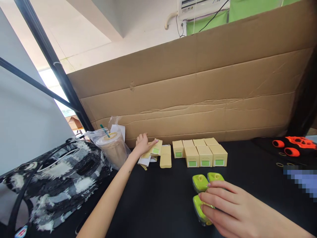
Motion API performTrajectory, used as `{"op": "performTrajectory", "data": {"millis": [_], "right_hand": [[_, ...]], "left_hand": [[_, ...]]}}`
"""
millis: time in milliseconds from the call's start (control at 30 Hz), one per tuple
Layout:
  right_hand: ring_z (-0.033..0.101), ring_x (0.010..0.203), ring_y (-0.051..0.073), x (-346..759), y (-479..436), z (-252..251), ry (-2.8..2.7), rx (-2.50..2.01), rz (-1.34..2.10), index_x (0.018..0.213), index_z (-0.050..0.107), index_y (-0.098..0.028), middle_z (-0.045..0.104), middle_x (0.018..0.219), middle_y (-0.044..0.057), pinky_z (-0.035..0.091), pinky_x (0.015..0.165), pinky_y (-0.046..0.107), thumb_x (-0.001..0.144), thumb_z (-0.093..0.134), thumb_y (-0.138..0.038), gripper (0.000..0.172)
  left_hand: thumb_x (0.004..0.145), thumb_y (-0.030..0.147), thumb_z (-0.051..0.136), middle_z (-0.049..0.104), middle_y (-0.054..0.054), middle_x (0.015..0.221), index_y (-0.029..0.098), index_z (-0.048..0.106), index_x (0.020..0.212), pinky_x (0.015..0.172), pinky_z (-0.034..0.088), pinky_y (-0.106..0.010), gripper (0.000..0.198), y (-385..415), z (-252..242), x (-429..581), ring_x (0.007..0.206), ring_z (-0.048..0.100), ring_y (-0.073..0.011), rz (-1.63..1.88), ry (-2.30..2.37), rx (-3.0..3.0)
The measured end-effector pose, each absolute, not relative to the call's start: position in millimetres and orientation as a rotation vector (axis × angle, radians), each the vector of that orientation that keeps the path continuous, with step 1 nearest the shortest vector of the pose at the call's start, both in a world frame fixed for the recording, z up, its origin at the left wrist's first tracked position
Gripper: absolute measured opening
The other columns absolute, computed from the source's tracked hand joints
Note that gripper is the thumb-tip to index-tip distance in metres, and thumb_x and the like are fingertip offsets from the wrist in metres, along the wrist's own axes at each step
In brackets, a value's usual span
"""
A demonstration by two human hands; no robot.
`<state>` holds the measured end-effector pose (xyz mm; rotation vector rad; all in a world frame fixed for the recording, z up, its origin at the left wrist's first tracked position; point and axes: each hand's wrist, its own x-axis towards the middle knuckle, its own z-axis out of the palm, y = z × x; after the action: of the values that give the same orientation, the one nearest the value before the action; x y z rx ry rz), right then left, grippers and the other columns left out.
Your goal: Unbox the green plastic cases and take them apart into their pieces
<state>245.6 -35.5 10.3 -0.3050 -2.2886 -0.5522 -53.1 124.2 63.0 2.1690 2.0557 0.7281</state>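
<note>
My left hand (143, 145) reaches to the back of the table, its thumb and fingers closed on a flat, pale yellow carton (156, 148) with a green label. Under that carton lie more folded cartons, and beside it is another flat carton (165, 156). My right hand (229, 206) is at the front right, its fingers curled over a small green-topped object (200, 206), partly hidden by the hand. Two like green-topped objects, one on the left (200, 182) and one on the right (215, 176), sit just behind it. Whether others lie under the palm is hidden.
Several upright yellow boxes (200, 156) stand in rows before a cardboard wall (198, 89). At left are a bagged drink cup (112, 148) and a black-and-white shaggy bag (66, 178). An orange toy frame (300, 142) and rubber bands (279, 164) lie at right.
</note>
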Motion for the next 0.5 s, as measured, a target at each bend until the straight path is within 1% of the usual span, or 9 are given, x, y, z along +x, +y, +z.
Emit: {"op": "performTrajectory", "data": {"millis": [100, 233, 333, 400, 467, 500], "right_hand": [[0.064, 0.084, 0.013, 245, -34, 11, -2.300, -0.304, -0.547, 0.092, 0.067, -0.019, 0.072, 0.093, 0.000, 0.040, 0.098, 0.029, 0.094, 0.044, -0.017, 0.024], [0.064, 0.085, 0.016, 248, -30, 15, -2.284, -0.314, -0.561, 0.092, 0.067, -0.017, 0.072, 0.093, 0.002, 0.043, 0.093, 0.033, 0.093, 0.044, -0.017, 0.024], [0.064, 0.083, 0.017, 253, -29, 23, -2.280, -0.312, -0.592, 0.092, 0.067, -0.015, 0.072, 0.091, 0.004, 0.047, 0.087, 0.034, 0.092, 0.045, -0.015, 0.021], [0.063, 0.081, 0.017, 255, -27, 28, -2.272, -0.321, -0.594, 0.092, 0.066, -0.014, 0.071, 0.090, 0.005, 0.048, 0.086, 0.036, 0.091, 0.047, -0.012, 0.020], [0.063, 0.081, 0.017, 257, -24, 29, -2.246, -0.395, -0.572, 0.094, 0.064, -0.014, 0.069, 0.088, 0.006, 0.048, 0.085, 0.037, 0.090, 0.048, -0.010, 0.018], [0.063, 0.082, 0.017, 257, -22, 29, -2.231, -0.462, -0.551, 0.096, 0.063, -0.014, 0.069, 0.088, 0.006, 0.049, 0.084, 0.038, 0.090, 0.048, -0.011, 0.016]], "left_hand": [[0.087, 0.039, 0.058, 0.043, -0.011, 0.139, 0.019, 0.047, 0.129, 0.105, 0.030, -0.057, 0.048, 127, 65, -21, 0.129, 0.039, -0.0317, 0.673, 1.880, 2.344], [0.088, 0.036, 0.058, 0.050, -0.010, 0.134, 0.018, 0.056, 0.119, 0.104, 0.032, -0.055, 0.036, 136, 57, 19, 0.125, 0.043, -0.0292, 0.549, 1.639, 2.453], [0.088, 0.035, 0.058, 0.055, -0.009, 0.127, 0.017, 0.059, 0.111, 0.102, 0.036, -0.053, 0.030, 139, 52, 30, 0.119, 0.049, -0.0269, 0.545, 1.556, 2.456], [0.088, 0.035, 0.058, 0.058, -0.008, 0.120, 0.016, 0.060, 0.108, 0.097, 0.040, -0.050, 0.027, 136, 54, 28, 0.112, 0.053, -0.0251, 0.591, 1.512, 2.444], [0.084, 0.032, 0.063, 0.060, -0.008, 0.112, 0.015, 0.058, 0.106, 0.091, 0.045, -0.046, 0.029, 129, 60, 23, 0.103, 0.057, -0.0236, 0.670, 1.450, 2.429], [0.079, 0.030, 0.068, 0.061, -0.008, 0.109, 0.015, 0.057, 0.107, 0.089, 0.047, -0.044, 0.033, 123, 64, 20, 0.100, 0.059, -0.0231, 0.719, 1.411, 2.421]]}}
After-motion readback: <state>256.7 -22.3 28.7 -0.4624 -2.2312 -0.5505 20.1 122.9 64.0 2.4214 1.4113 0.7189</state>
